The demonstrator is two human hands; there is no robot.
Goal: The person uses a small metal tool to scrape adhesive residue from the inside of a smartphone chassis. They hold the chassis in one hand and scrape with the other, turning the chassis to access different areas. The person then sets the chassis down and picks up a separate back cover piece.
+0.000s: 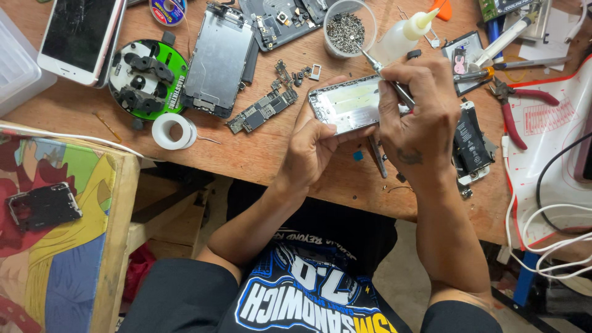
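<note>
Over the scarred brown wooden workbench [259, 154], held just above the near edge: a thin silver metal phone housing [348, 105], open side up. Cupped underneath by the left hand [317, 145], fingers clasping its near and left edges. Likely light, stiff, yet fragile inside; best gripped by the rim. Right hand [419, 117] pinched around a slim metal-shafted screwdriver [385, 77], tip seemingly inside the housing's right end, though hidden.
</note>
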